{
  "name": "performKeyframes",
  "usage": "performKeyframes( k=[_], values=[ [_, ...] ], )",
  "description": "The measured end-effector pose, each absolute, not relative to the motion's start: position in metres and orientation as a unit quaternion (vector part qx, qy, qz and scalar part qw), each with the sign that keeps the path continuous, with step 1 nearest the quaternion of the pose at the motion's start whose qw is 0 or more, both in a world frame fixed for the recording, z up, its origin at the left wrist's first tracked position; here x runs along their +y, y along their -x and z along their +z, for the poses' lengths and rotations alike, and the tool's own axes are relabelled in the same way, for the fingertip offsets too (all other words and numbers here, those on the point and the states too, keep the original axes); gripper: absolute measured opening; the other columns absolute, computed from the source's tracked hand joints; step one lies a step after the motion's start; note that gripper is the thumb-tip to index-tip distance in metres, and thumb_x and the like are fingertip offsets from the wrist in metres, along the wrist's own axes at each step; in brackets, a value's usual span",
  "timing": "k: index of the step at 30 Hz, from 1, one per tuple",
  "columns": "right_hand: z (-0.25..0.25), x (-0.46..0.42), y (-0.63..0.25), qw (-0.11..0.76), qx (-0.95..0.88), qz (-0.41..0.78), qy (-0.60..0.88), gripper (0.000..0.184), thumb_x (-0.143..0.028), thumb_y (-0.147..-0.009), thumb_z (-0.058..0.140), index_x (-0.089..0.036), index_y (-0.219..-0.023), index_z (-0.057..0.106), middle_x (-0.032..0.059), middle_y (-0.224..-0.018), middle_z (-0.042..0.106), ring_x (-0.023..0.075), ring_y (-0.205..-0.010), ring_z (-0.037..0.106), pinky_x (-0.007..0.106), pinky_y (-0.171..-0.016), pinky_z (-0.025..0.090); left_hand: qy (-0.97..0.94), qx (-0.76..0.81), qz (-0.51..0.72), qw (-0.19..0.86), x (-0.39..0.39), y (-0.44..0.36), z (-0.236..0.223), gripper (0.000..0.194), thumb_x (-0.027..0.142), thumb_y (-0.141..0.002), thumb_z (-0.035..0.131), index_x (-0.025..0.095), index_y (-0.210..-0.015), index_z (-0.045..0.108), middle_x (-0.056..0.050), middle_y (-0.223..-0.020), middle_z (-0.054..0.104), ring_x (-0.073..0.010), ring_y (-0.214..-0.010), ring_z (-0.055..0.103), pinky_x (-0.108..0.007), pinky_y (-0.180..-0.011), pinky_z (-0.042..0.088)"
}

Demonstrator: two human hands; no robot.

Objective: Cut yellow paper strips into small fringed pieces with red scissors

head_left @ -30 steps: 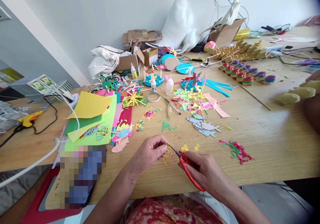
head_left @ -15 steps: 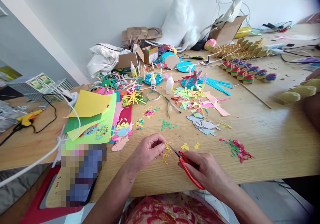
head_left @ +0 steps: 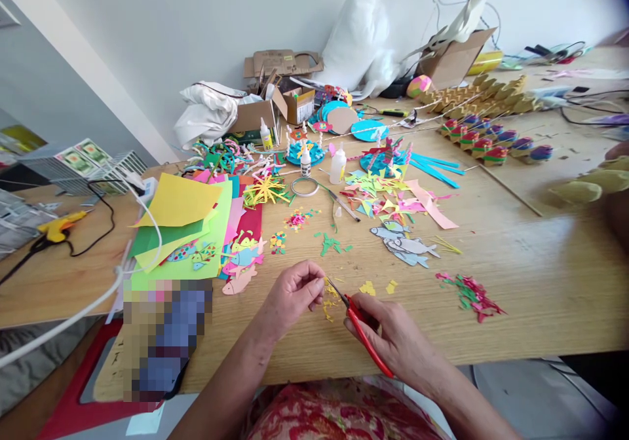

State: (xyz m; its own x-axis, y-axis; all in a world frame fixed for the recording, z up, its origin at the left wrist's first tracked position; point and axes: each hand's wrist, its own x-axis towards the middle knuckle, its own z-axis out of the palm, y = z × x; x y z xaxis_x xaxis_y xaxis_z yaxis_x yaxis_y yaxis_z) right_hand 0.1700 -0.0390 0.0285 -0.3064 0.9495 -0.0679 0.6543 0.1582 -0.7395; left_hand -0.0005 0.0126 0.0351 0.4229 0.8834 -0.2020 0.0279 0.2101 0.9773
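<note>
My left hand [head_left: 297,296] is closed in a pinch, thumb against forefinger, on what looks like a tiny bit of yellow paper mostly hidden by the fingertips. Red-handled scissors [head_left: 369,345] are gripped in my right hand [head_left: 388,332], their dark blades pointing up and left to the left fingertips. The blades look closed or nearly so. Beneath the fingertips lie thin yellow paper clippings [head_left: 330,306]. A few larger yellow paper pieces [head_left: 367,288] rest just beyond the scissors. Pink and green paper snippets [head_left: 474,299] form a pile to the right.
Grey paper fish [head_left: 410,247] and green scraps [head_left: 331,243] lie ahead. Coloured paper sheets [head_left: 179,201] and a pixelated phone-like object [head_left: 171,342] are at left. Glue bottles [head_left: 338,166] stand farther back. Painted egg-carton strips [head_left: 494,155] sit at right, near another person's arm [head_left: 620,207].
The scissor handles have swung slightly left and look closer together. My left hand keeps its pinch in nearly the same place. The whole view has shifted a little.
</note>
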Motion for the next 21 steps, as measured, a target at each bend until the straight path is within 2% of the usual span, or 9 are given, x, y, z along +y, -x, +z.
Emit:
performKeyframes(
  k=[21],
  values=[
    [0.0253,-0.0378,-0.1703,0.241,-0.728,0.350,0.539,0.031,-0.033,-0.087,0.036,-0.019,-0.060,0.037,-0.0049,-0.054,0.040,0.0087,-0.050,0.036,0.020,-0.047,0.027,-0.530,0.395,0.335,0.672,0.0108,-0.0039,0.0358,0.017,0.031,-0.076,0.052,0.015,-0.071,0.048,0.004,-0.056,0.046,-0.0065,-0.051,0.041,-0.018,-0.048,0.035]
  ],
)
